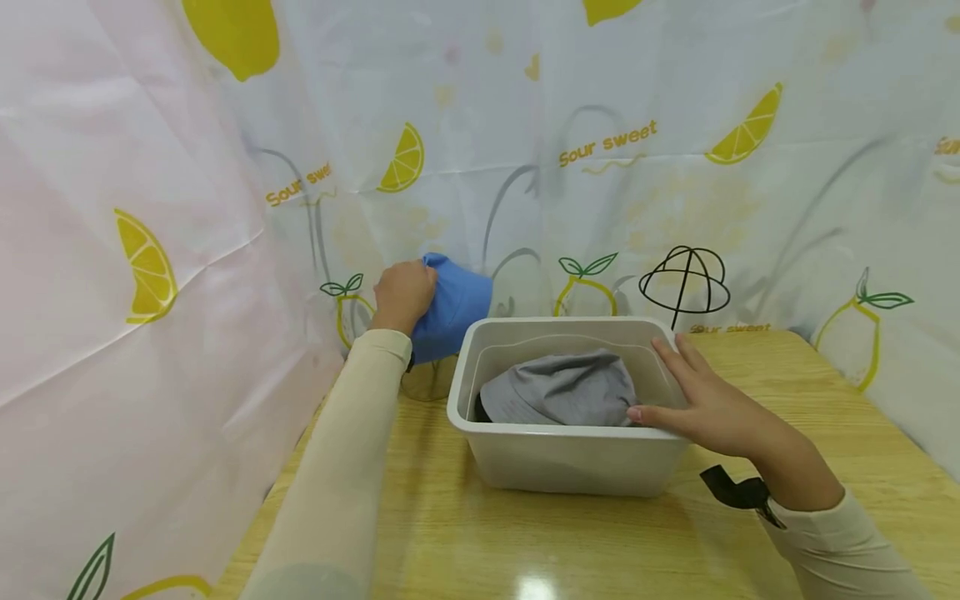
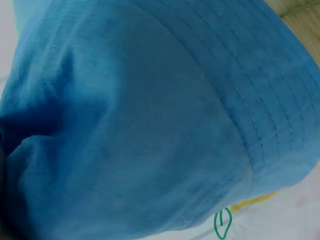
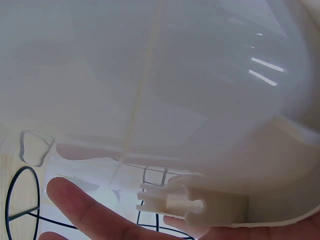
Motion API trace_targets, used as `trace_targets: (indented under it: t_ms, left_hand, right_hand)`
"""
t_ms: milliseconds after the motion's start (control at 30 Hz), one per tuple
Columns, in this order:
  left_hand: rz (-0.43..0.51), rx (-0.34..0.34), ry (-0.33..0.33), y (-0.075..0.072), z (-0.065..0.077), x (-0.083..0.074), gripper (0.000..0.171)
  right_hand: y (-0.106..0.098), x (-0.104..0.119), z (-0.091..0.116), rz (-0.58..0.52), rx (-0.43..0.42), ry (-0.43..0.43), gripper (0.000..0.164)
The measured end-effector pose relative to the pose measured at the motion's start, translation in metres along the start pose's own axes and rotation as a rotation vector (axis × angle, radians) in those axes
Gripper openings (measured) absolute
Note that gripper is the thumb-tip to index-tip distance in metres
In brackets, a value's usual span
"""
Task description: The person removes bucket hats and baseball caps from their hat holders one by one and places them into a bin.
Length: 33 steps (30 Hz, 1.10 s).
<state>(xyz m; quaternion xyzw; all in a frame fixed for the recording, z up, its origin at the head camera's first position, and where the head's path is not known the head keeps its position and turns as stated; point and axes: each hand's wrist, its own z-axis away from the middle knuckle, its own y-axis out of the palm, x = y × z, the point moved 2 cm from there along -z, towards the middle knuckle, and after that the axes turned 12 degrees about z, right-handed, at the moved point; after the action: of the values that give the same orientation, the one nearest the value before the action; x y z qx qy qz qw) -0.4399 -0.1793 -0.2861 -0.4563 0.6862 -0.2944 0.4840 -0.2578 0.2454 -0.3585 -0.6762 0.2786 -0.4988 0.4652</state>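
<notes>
My left hand [image 1: 403, 293] grips the crown of a blue bucket hat [image 1: 459, 307], bunching the cloth. Rows of stitching run along the hat's brim [image 2: 250, 85] in the left wrist view. Just below the hat, part of a thin wire base [image 1: 429, 382] shows; whether the hat touches that stand is hidden. With fingers spread, my right hand [image 1: 716, 408] rests over the right rim of a white plastic bin [image 1: 570, 458], its thumb near the front corner. Inside the bin lies a crumpled grey cap [image 1: 562, 387].
A black wire hat stand [image 1: 684, 283] rises behind the bin's right back corner. The bin stands on a light wood table [image 1: 450, 542]. A lemon-print curtain [image 1: 465, 83] closes off the back and left side.
</notes>
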Motion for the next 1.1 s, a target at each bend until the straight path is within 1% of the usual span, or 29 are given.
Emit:
trace_targets:
  t_ms: [300,467,567,633,733,800,967,1100]
  left_hand:
    - [-0.024,-0.025,0.101,-0.003,0.0,0.007,0.047]
    - [-0.04,-0.052,0.156,-0.007,0.0,0.006,0.045]
    - [-0.041,-0.059,0.181,-0.011,0.0,0.006,0.044]
    - [-0.055,-0.067,0.21,-0.014,0.001,0.005,0.043]
    - [-0.073,-0.066,0.233,-0.02,0.002,0.003,0.043]
    - [-0.086,-0.059,0.242,-0.023,0.003,0.002,0.043]
    - [-0.077,-0.027,0.221,-0.027,0.0,0.003,0.042]
    - [-0.072,0.016,0.197,-0.031,-0.003,0.003,0.044]
  right_hand:
    - [0.003,0.002,-0.002,-0.01,-0.015,-0.023,0.109]
    - [0.002,0.003,-0.003,-0.008,-0.016,-0.028,0.108]
    - [0.001,0.003,-0.003,0.001,-0.021,-0.032,0.107]
    - [0.001,0.003,-0.003,0.007,-0.022,-0.031,0.107]
    - [0.001,0.003,-0.003,0.009,-0.02,-0.027,0.107]
    - [0.0,0.003,-0.003,0.008,-0.02,-0.024,0.107]
    - [-0.001,0.001,-0.003,0.01,-0.021,-0.021,0.107]
    - [-0.001,0.0,-0.002,0.005,-0.023,-0.018,0.107]
